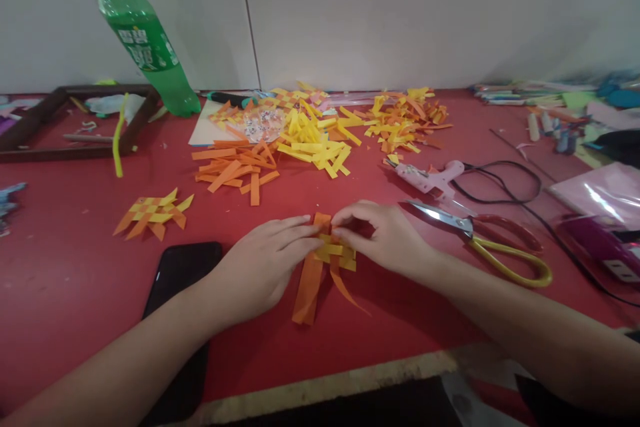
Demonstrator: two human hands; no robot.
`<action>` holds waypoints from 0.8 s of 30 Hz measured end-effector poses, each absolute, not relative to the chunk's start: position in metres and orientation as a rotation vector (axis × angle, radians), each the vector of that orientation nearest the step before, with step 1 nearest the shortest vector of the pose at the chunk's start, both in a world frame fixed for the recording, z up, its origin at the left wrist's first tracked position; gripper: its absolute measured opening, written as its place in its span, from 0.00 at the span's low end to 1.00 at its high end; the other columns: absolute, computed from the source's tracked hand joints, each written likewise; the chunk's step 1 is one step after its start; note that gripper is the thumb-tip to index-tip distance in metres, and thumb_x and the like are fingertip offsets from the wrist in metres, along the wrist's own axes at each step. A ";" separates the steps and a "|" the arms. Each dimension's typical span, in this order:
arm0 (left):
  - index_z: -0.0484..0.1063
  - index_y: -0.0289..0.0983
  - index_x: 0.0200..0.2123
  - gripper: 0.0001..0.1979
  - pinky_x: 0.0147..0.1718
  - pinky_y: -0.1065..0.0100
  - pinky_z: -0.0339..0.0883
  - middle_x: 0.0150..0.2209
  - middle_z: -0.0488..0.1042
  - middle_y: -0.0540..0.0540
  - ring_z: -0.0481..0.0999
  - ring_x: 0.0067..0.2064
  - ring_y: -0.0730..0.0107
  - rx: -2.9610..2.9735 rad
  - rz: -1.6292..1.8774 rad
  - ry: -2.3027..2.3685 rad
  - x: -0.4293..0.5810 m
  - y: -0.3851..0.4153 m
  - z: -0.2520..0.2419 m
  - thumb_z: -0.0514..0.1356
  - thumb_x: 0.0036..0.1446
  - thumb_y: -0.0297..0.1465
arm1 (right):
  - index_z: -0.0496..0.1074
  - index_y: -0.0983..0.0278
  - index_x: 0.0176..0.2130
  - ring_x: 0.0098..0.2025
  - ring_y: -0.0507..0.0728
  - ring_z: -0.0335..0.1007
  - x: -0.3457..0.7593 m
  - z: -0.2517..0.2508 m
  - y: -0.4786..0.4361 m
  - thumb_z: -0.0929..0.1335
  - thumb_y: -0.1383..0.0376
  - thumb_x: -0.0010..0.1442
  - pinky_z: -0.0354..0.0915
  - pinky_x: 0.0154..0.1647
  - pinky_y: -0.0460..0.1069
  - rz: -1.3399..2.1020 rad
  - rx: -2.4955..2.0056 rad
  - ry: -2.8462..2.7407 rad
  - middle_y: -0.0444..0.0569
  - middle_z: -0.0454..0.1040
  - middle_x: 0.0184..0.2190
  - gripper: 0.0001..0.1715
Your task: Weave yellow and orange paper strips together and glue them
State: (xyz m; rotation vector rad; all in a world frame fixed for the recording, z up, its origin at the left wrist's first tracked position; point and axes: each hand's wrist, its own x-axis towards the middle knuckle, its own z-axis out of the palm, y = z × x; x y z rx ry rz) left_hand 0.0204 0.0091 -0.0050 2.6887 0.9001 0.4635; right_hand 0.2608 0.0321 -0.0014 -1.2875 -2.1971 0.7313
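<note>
On the red table (75,267) lies a half-woven piece of orange and yellow paper strips (320,267). My left hand (265,267) rests flat beside it, fingertips pressing its left edge. Over the weave's top right corner my right hand (385,237) is curled, thumb and fingers pinching a yellow strip. Long orange strip ends trail toward me below both hands.
Loose orange strips (235,170) and yellow strips (315,143) are piled behind, with a finished woven square (155,213) at left. Scissors (490,240) and a pink glue gun (430,179) lie right. A black phone (183,273) sits under my left forearm. A green bottle (145,33) leans at back left.
</note>
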 end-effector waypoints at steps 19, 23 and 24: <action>0.75 0.30 0.47 0.16 0.52 0.54 0.69 0.48 0.76 0.41 0.72 0.50 0.56 2.835 0.493 0.856 0.029 0.002 0.001 0.50 0.67 0.30 | 0.74 0.63 0.37 0.39 0.55 0.72 0.268 0.004 0.040 0.68 0.58 0.63 0.66 0.42 0.50 0.488 -0.948 -2.390 0.49 0.77 0.36 0.10; 0.75 0.31 0.46 0.15 0.52 0.53 0.68 0.47 0.76 0.41 0.72 0.49 0.55 2.872 0.474 0.859 0.030 0.001 0.001 0.51 0.67 0.31 | 0.75 0.65 0.40 0.42 0.57 0.72 0.275 0.006 0.040 0.71 0.47 0.56 0.66 0.46 0.53 0.451 -0.823 -2.488 0.51 0.78 0.39 0.24; 0.75 0.31 0.46 0.15 0.52 0.53 0.68 0.47 0.76 0.41 0.71 0.49 0.55 2.880 0.464 0.869 0.030 0.001 0.001 0.52 0.66 0.32 | 0.75 0.65 0.40 0.42 0.58 0.72 0.275 0.005 0.039 0.71 0.45 0.54 0.66 0.46 0.54 0.422 -0.823 -2.500 0.52 0.78 0.39 0.28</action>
